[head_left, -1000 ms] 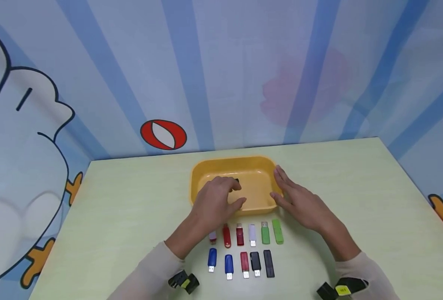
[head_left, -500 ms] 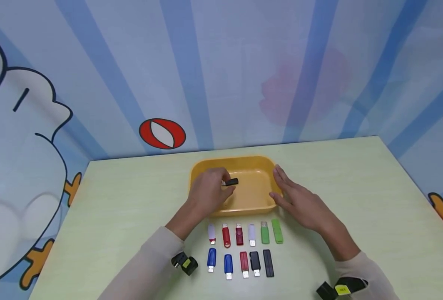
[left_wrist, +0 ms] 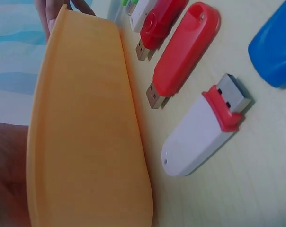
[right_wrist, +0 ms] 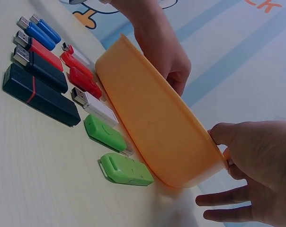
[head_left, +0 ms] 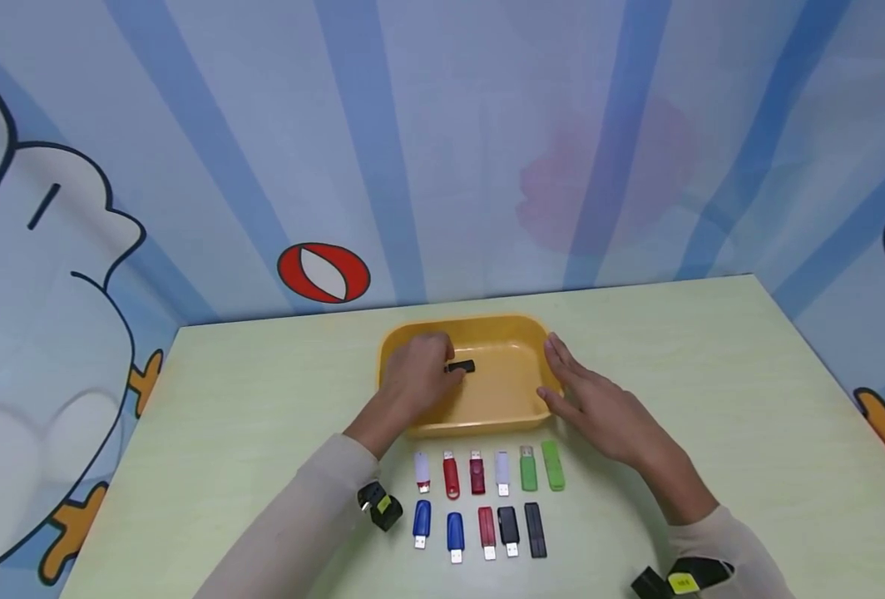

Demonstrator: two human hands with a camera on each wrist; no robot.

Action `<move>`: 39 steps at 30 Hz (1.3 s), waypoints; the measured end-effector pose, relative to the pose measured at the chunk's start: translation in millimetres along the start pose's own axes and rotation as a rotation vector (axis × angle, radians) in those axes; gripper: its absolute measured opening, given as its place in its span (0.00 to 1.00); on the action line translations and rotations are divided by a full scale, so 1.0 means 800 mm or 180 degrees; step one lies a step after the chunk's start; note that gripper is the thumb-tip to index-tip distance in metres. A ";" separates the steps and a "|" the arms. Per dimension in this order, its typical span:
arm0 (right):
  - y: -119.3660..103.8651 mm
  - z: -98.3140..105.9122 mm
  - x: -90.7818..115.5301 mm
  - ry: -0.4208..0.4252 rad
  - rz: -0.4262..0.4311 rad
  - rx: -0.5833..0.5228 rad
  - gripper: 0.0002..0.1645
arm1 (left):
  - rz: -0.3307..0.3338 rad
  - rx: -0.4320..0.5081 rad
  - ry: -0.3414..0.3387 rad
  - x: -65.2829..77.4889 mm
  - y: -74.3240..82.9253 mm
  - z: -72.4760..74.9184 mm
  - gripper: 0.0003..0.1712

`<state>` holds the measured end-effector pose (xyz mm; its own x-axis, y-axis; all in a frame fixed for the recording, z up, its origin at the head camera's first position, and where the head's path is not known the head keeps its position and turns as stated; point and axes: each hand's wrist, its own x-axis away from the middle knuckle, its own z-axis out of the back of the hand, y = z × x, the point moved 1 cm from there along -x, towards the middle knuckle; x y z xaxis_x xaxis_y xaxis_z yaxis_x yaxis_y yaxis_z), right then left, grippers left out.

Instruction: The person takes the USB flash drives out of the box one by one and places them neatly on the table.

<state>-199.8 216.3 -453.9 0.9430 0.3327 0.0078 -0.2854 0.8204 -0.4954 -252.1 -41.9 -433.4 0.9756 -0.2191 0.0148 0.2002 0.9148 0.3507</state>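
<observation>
A yellow plastic tray (head_left: 487, 428) stands on the table, and my left hand (head_left: 416, 374) reaches into its left part. Its thumb and fingers pinch a black USB stick (head_left: 463, 366) just above or on the tray floor; part of the stick is hidden. My right hand (head_left: 600, 408) holds the tray's right end, thumb at the rim, and in the right wrist view two fingers stick out straight below it. In front lie two rows of USB sticks, among them a white-and-red one (left_wrist: 195, 137), a red one (left_wrist: 185, 49) and a light green one (right_wrist: 126, 170).
The nearer row has a blue stick (head_left: 422, 520), a red stick (head_left: 486, 528) and a long black stick (head_left: 536, 530), among others. Pale table surface (head_left: 712, 374) extends on both sides. A printed blue backdrop (head_left: 487, 166) rises behind the table.
My left hand has moved slightly left and its spread thumb and fingers have closed on the black USB stick, which turned a little. The right hand stays at the tray's end.
</observation>
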 end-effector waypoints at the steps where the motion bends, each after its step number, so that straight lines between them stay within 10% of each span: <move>1: 0.000 0.000 0.000 0.0006 0.0000 -0.0004 0.46 | 0.0001 -0.0017 -0.0017 -0.002 0.000 -0.001 0.13; 39: -0.006 -0.001 -0.005 -0.0033 -0.0032 0.0020 0.46 | -0.0105 0.0182 -0.0068 -0.005 0.006 -0.006 0.09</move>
<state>-202.2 210.3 -452.5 0.9440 0.3292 0.0218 -0.2770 0.8266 -0.4899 -254.7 -34.6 -436.0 0.9663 -0.2566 0.0221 0.2261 0.8863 0.4042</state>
